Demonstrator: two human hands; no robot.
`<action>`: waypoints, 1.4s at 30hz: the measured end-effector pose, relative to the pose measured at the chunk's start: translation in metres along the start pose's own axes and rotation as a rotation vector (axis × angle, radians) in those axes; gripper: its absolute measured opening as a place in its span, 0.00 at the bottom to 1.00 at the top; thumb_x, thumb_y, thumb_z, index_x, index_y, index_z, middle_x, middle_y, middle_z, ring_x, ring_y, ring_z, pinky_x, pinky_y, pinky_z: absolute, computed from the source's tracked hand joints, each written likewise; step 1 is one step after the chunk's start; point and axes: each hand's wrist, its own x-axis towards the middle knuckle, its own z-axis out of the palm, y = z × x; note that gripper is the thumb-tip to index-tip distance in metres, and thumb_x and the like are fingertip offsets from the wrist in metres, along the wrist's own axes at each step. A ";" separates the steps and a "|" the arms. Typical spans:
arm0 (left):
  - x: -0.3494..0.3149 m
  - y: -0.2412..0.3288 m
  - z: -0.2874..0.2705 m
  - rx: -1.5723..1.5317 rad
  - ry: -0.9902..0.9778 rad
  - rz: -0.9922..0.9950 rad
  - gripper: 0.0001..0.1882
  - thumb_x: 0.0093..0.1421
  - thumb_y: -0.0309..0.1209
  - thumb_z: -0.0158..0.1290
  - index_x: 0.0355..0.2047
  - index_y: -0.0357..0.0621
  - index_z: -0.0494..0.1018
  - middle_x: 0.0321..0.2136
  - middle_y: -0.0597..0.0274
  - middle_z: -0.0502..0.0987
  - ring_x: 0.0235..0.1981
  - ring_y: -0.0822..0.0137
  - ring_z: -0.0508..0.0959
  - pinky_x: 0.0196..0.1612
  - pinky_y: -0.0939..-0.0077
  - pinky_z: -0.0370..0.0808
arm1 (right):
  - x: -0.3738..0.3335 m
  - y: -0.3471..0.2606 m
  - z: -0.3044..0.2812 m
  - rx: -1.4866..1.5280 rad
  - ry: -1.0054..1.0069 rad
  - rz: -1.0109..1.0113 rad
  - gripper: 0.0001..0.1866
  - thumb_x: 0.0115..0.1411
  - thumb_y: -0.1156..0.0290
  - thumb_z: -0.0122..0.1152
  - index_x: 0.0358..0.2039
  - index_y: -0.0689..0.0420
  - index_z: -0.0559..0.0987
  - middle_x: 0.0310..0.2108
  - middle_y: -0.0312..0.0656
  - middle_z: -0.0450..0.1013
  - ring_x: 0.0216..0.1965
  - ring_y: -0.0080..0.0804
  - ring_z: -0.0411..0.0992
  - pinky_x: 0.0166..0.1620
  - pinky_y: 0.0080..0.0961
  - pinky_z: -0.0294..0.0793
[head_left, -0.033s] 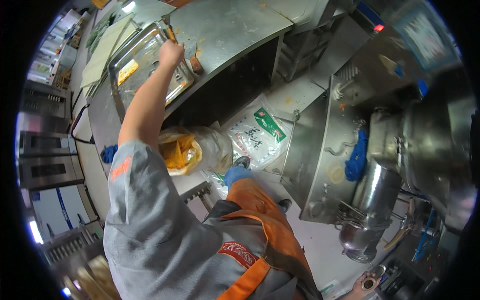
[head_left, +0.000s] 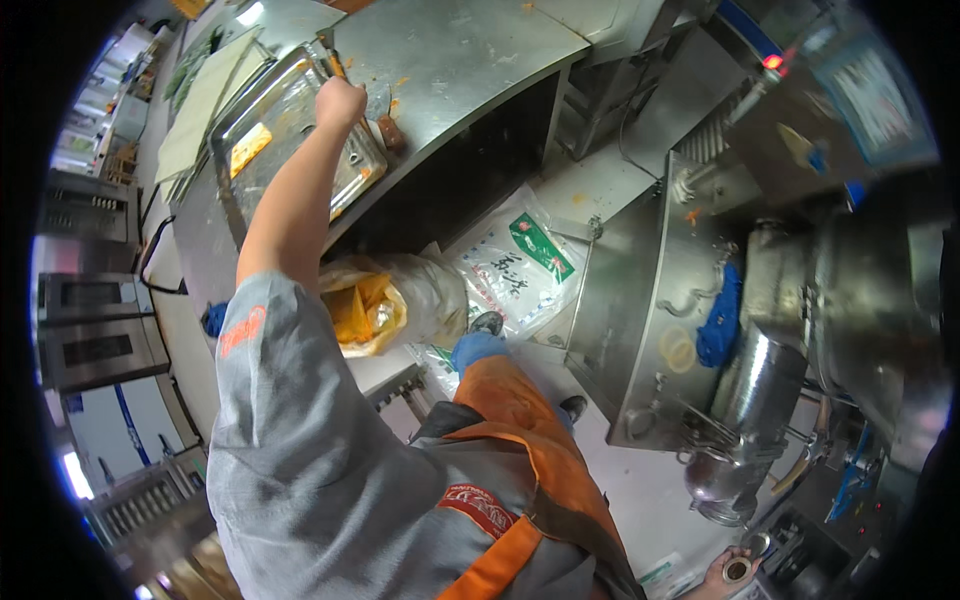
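My left hand is closed round a slim stick-like handle, whose orange-brown end sticks out past the fist. What the handle belongs to is hidden. The fist is over the right side of a shallow metal tray, which has a wet, stained bottom. A yellow-and-white piece lies in the tray, and a brown block sits by its right edge. At the lower right, my right hand grips a small round container with dark brown contents. Its forearm is mostly out of view.
Pale boards lie left of the tray on the steel table. Below stands an open sack with a yellow liner, beside a printed plastic bag on the floor. Steel machinery and a blue cloth are at right.
The view has shifted very slightly, with the machinery at right a little displaced in the picture. Both hands keep their places and grips.
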 end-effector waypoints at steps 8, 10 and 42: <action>0.178 -0.051 0.102 0.608 -0.528 0.319 0.12 0.55 0.34 0.56 0.33 0.38 0.81 0.36 0.47 0.81 0.40 0.54 0.82 0.43 0.63 0.78 | -0.096 0.031 0.079 -0.079 0.319 -0.050 0.24 0.61 0.61 0.57 0.55 0.57 0.71 0.38 0.39 0.76 0.31 0.27 0.74 0.35 0.30 0.76; 0.219 -0.072 0.128 0.629 -0.509 0.370 0.11 0.56 0.34 0.55 0.33 0.40 0.80 0.35 0.49 0.80 0.38 0.56 0.80 0.40 0.65 0.76 | -0.108 0.021 0.085 -0.179 0.379 -0.136 0.21 0.62 0.62 0.57 0.52 0.58 0.73 0.38 0.40 0.77 0.33 0.28 0.74 0.37 0.30 0.77; 0.002 0.018 -0.187 -1.601 -0.803 0.240 0.11 0.67 0.30 0.52 0.36 0.31 0.72 0.16 0.70 0.59 0.18 0.75 0.56 0.22 0.81 0.55 | -0.080 0.045 -0.014 0.464 0.119 -0.011 0.16 0.59 0.65 0.61 0.41 0.63 0.73 0.28 0.46 0.74 0.29 0.36 0.69 0.34 0.27 0.72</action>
